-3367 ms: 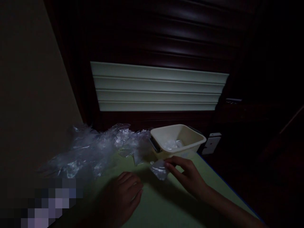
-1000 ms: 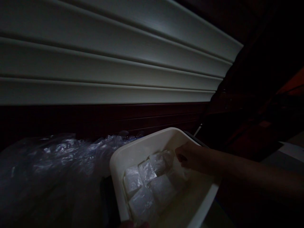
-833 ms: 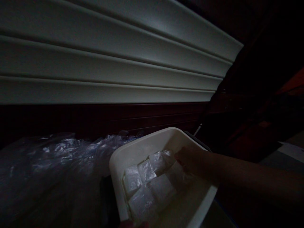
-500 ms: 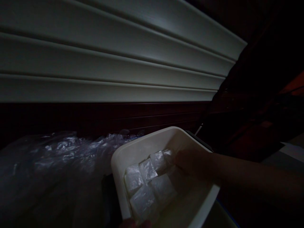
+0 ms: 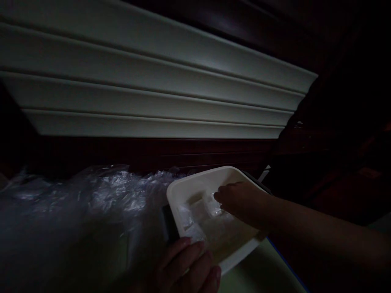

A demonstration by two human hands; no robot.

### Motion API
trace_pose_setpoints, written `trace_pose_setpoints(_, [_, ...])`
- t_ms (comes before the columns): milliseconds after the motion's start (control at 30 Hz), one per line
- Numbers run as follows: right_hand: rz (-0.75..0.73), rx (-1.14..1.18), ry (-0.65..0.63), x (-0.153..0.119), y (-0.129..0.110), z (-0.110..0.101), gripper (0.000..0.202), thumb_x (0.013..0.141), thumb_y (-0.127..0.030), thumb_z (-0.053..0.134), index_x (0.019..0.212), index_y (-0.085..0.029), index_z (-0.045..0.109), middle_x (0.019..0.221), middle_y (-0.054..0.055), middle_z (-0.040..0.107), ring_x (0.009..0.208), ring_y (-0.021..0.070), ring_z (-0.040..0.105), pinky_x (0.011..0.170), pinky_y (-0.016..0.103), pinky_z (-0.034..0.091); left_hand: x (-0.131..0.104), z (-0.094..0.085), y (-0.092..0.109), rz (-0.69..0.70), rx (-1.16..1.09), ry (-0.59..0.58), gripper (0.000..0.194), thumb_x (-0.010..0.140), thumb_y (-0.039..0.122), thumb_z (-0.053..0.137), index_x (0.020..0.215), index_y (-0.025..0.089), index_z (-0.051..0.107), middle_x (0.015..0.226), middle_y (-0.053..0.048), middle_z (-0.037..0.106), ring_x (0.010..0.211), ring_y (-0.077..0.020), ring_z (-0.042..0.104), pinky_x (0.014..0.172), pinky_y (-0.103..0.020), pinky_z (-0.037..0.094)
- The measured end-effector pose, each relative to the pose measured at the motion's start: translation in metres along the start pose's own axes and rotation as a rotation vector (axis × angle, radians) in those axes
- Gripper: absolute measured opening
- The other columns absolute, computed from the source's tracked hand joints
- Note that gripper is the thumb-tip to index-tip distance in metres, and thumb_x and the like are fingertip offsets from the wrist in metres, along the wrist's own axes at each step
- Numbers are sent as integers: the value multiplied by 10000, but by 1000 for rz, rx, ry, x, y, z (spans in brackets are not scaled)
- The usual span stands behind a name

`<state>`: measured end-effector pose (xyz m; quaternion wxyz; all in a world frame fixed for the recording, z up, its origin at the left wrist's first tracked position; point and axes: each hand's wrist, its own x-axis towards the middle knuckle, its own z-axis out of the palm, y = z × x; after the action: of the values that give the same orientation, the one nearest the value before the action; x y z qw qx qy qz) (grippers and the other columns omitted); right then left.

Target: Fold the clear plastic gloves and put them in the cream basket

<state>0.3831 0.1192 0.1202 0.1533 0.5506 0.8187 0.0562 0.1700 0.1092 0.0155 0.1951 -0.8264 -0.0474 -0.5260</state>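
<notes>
A white plastic bin (image 5: pixel 200 178) with rounded corners tilts toward me in dim light. My left hand (image 5: pixel 191 266) is closed on its near left rim, fingers curled at the edge. Inside the bin, my right hand (image 5: pixel 241 201) reaches in from the right with its fingers pinched on a small clear-wrapped packet (image 5: pixel 214 205). More shiny plastic-wrapped packets (image 5: pixel 186 215) lie along the bin's left side. What the packets contain is too dark to make out.
Crumpled clear plastic bags (image 5: pixel 119 191) are heaped left of the bin. Behind stands a pale slatted panel (image 5: pixel 171 93) above a dark red wooden ledge (image 5: pixel 137 152). A pale green surface with a blue edge (image 5: pixel 285 260) lies under the bin.
My right hand has come up and left within the bin and now pinches a packet. Fewer packets show, and they lie differently. More of my left hand is in view at the rim.
</notes>
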Motion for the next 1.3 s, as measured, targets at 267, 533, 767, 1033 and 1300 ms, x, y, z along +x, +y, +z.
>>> trace_pose_setpoints(267, [-109,-143,359,6,-62,-69,115,876,-107,561,895,-159,661,877,73,706,774,211,669,634,286,447,12,-11,-8,47,-67,-68,215,919,98,412,1059,93,575,1012,-87,656,1066,-223,564,982,-373,433])
trace_pose_setpoints(533, [-179,-86,520,26,-126,-99,175,933,-171,473,987,-163,640,937,91,694,844,231,665,661,298,475,-19,-89,-6,-174,127,-350,263,882,127,401,1061,105,593,1041,-120,652,1027,-243,573,955,-428,452])
trace_pose_setpoints(767, [-319,-1,601,55,-192,-77,186,928,-186,477,1040,-151,621,991,102,676,879,248,649,717,338,503,-79,-178,-32,-378,364,-495,226,882,85,399,913,118,621,882,-117,664,837,-256,619,753,-422,516])
trace_pose_setpoints(1033, [-452,84,709,137,-255,-59,406,957,-207,480,1354,-140,428,1447,172,390,1289,286,406,1016,459,377,-111,-208,-51,-518,477,-519,148,947,256,549,1018,137,601,983,-55,625,844,-182,622,765,-372,531])
trace_pose_setpoints(1300, [-514,308,743,194,-290,-58,312,926,-309,572,1204,-168,550,1209,88,575,1005,228,605,830,434,520,-118,-212,-53,-658,521,-522,257,943,295,565,1159,155,563,1141,-85,589,937,-210,618,794,-397,537])
